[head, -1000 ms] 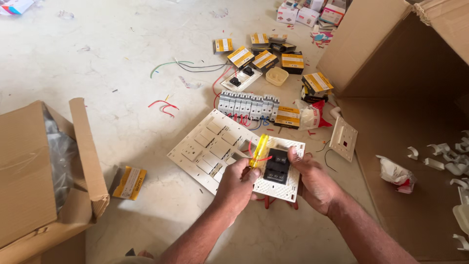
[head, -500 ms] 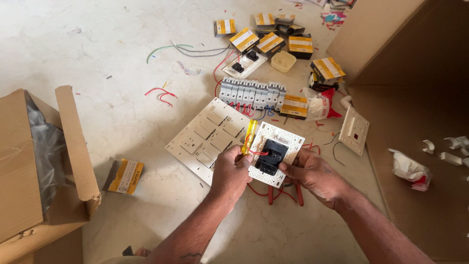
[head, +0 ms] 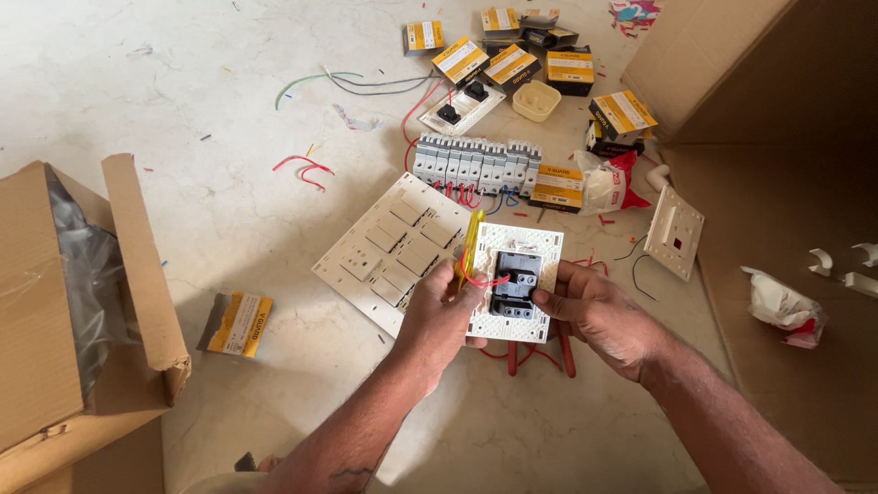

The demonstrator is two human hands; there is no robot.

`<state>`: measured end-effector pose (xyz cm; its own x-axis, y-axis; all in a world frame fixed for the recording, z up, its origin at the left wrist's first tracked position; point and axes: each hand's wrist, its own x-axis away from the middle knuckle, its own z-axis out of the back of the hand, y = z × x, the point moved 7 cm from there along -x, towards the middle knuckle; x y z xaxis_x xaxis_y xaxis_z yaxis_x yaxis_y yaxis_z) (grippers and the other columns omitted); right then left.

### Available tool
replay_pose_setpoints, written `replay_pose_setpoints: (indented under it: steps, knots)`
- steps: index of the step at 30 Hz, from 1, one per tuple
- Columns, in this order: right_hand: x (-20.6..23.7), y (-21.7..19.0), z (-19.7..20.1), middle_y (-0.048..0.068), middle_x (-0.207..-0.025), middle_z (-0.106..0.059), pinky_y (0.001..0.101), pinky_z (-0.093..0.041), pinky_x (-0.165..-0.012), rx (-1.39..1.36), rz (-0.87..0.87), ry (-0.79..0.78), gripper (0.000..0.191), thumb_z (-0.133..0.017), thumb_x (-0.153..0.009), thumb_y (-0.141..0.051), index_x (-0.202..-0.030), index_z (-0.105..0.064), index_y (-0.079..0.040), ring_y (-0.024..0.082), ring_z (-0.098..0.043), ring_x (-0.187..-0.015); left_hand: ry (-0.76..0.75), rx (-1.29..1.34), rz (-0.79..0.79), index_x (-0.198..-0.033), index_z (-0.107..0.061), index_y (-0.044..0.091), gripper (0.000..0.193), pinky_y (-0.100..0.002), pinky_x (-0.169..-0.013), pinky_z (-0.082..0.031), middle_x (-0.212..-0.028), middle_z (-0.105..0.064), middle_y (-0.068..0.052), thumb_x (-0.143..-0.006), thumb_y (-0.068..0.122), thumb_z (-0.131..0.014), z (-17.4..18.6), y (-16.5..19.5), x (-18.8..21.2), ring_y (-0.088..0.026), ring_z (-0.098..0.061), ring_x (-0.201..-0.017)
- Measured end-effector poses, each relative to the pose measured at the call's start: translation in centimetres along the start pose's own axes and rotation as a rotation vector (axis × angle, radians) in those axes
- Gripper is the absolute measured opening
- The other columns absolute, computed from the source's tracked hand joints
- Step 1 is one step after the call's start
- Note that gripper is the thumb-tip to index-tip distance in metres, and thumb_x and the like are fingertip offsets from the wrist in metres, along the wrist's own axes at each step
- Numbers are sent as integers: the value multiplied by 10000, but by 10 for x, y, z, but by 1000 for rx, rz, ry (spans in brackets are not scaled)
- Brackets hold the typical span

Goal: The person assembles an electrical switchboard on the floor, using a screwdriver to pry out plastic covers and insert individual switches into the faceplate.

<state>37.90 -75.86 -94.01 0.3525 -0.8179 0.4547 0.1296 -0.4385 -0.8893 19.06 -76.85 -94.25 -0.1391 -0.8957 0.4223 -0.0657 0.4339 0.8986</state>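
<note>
Switch plate (head: 515, 284), white with a dark module in its middle, sits upright between our hands above the floor (head: 183, 110), our left hand (head: 444, 311) gripping its left edge with a yellow screwdriver (head: 473, 247), our right hand (head: 599, 311) pinching its right edge, equally near.

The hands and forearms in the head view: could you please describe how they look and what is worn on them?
Both hands, left and right, are bare: no gloves, rings or watch show. The forearms are bare too, with no sleeves in view. A small dark mark, perhaps a tattoo, sits on the left forearm.
</note>
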Motion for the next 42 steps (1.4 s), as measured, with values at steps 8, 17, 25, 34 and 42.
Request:
replay_pose_setpoints:
  steps: [8,17,25,34,42]
  knots:
    - [5,-5,-4,45,-1186,-749,316,-529,-931,-5,74,-37,463,-693,-903,-215,-1323,-621,-34,124,-675,-1056,-119,80,-68,-1111,-682,42,225,-299,-819,-517,-964,-714,-13,-988,207,-591,1,-7,-11,-89,-618,-871]
    - [23,-18,3,46,-1034,-797,337,-536,-849,139,44,15,401,-786,-825,-199,-1183,-745,-23,141,-681,-921,-119,34,-109,-1145,-697,65,226,-260,-906,-475,-1040,-730,-1,-968,158,-591,-6,-8,-11,-52,-617,-938]
    - [-1,9,78,69,-1009,-785,379,-524,-814,310,-131,257,360,-696,-908,-238,-1225,-753,-77,195,-641,-859,-42,-123,43,-1152,-647,65,266,-328,-743,-571,-1047,-753,-66,-1005,251,-526,3,-9,-4,-126,-690,-844]
    - [22,-12,126,137,-1069,-764,493,-580,-844,1209,-252,885,288,-703,-871,-207,-1140,-804,-199,359,-720,-1002,-77,-209,5,-1160,-659,64,251,-302,-700,-551,-1021,-761,-63,-960,202,-595,4,-18,-11,-115,-682,-823]
    - [3,-7,2,74,-888,-775,338,-602,-708,85,-80,61,487,-786,-775,-435,-1048,-768,-31,143,-708,-771,-125,-263,-196,-1075,-694,66,204,-284,-661,-581,-884,-726,-38,-892,152,-718,-17,-13,-7,-93,-661,-743]
